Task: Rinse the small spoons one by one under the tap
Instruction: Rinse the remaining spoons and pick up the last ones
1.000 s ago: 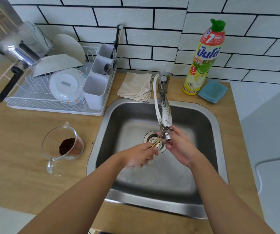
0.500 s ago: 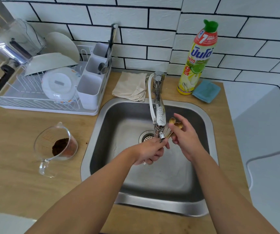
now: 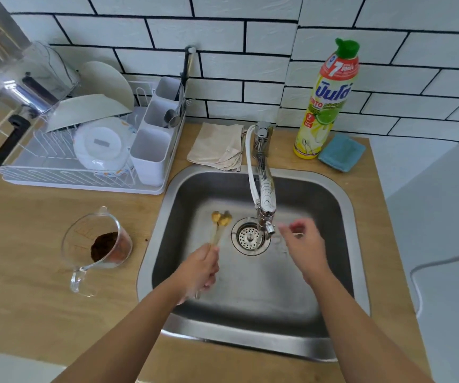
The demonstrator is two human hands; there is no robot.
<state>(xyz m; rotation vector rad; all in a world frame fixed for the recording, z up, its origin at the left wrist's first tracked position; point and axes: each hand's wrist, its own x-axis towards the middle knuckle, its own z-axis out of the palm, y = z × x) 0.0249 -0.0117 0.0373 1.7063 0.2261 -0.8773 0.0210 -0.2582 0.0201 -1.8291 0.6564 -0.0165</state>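
My left hand (image 3: 200,269) grips the handles of a few small golden spoons (image 3: 221,219), bowls pointing up and away, over the left part of the steel sink (image 3: 146,252). They are well left of the tap nozzle (image 3: 268,229) and the drain (image 3: 249,239). My right hand (image 3: 304,244) hovers just right of the nozzle. It is motion-blurred, with fingers and thumb drawn together. Whether it pinches a spoon I cannot tell. A faint thin stream seems to fall from the nozzle toward the drain.
A glass measuring cup (image 3: 98,250) with brown powder stands on the wooden counter left of the sink. Behind it is a white dish rack (image 3: 56,172) with a cutlery holder (image 3: 150,153). A beige cloth (image 3: 217,146), detergent bottle (image 3: 325,106) and blue cloth (image 3: 341,152) line the back.
The hands were together under the nozzle with the spoons between them. Now they are apart: the left has carried the spoons left, and the right has drawn off to the right.
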